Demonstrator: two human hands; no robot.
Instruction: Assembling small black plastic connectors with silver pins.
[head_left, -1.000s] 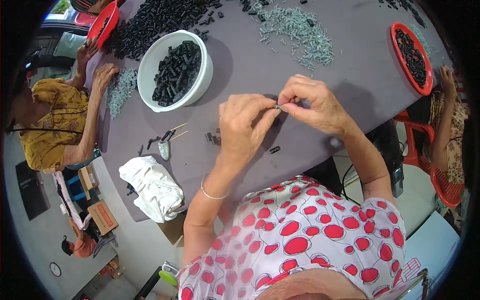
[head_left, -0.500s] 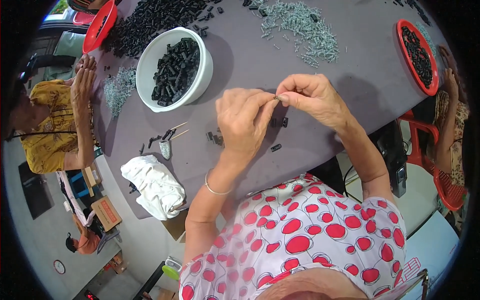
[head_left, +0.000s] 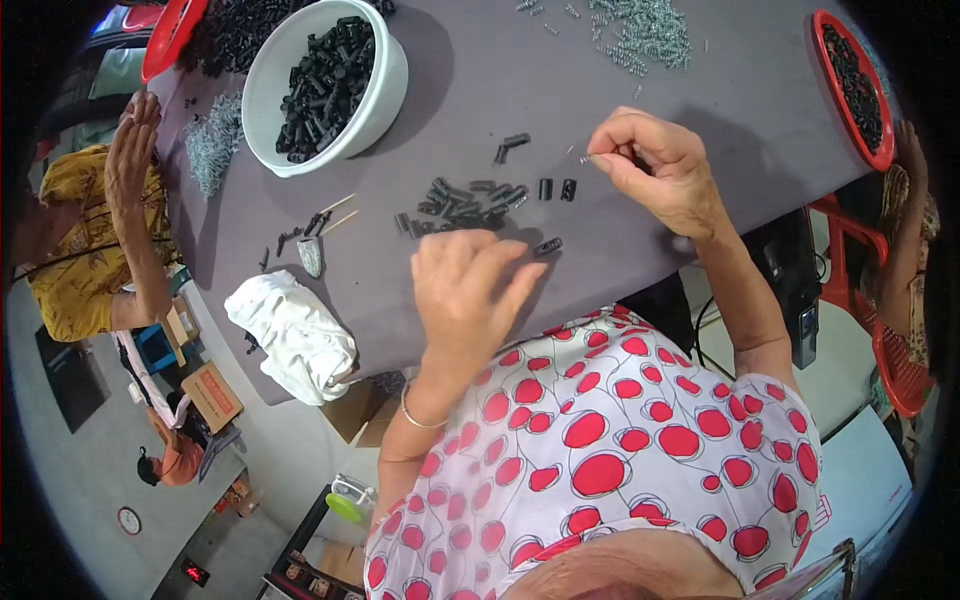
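Note:
My left hand (head_left: 468,292) hovers just nearer to me than a loose pile of small black plastic parts (head_left: 470,203). Its fingers are apart and hold nothing, slightly smeared by motion. Farther right, my right hand (head_left: 652,168) is closed in a pinch. A tiny metal spring (head_left: 585,160) shows at the thumb and forefinger tips. Two black parts (head_left: 556,189) stand side by side between my hands, and another black part (head_left: 548,246) lies by my left fingertips. Beyond the pile rest two more black pieces (head_left: 511,146), touching or nearly so.
A white bowl (head_left: 395,105) of black parts stands at left, near a silvery spring heap (head_left: 215,145). More springs (head_left: 645,35) lie at the back. A white cloth (head_left: 290,335) and thin sticks (head_left: 340,222) are front left. Co-workers sit at both sides; a red tray (head_left: 822,30) is at right.
My hands, together at the fingertips before, have parted. The left has come down toward me and opened; the right has shifted right, still pinched. The view has shifted, uncovering the black pile.

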